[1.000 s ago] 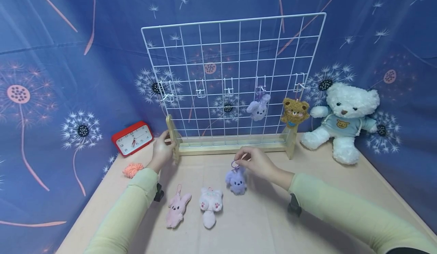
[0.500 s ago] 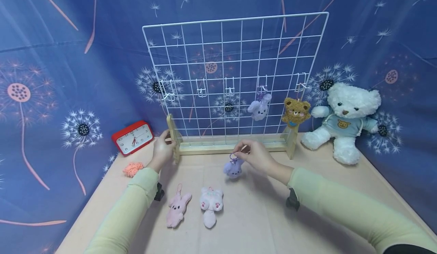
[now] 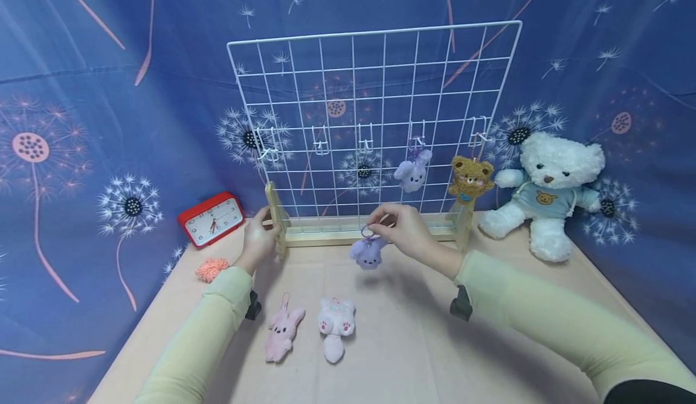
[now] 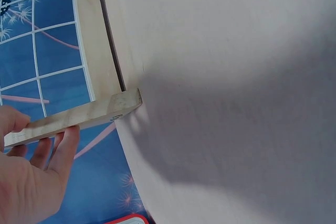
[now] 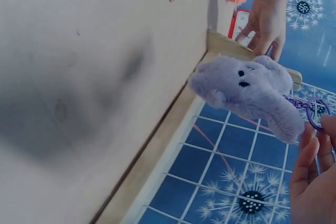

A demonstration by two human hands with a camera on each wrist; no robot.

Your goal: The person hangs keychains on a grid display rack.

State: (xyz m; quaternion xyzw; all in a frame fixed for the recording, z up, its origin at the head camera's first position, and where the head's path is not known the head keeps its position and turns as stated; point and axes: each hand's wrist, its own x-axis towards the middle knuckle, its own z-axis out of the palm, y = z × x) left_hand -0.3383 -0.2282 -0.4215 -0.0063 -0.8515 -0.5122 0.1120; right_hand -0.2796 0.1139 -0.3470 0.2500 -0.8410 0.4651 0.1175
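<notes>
My right hand (image 3: 405, 229) pinches the purple ring of a lilac plush keychain (image 3: 368, 254), which dangles above the table in front of the rack's base. In the right wrist view the plush (image 5: 244, 90) hangs from a purple chain and ring (image 5: 317, 114). With thumb and fingers on both sides, my left hand (image 3: 260, 239) grips the wooden left foot (image 4: 73, 119) of the white wire grid rack (image 3: 353, 99). On the rack's hooks hang another lilac plush (image 3: 413, 174) and a brown bear plush (image 3: 470, 177). Three hooks to the left, including the middle hook (image 3: 365, 145), carry nothing.
On the table lie a pink rabbit plush (image 3: 283, 334) and a white plush (image 3: 335, 328). A red clock (image 3: 212, 220) and orange yarn (image 3: 212, 270) are at the left. A white teddy bear (image 3: 549, 192) sits at the right. Patterned blue cloth (image 3: 136, 120) hangs behind.
My right hand has lifted the lilac plush keychain off the table, moving it up and slightly left toward the rack. The left hand stays on the rack's foot.
</notes>
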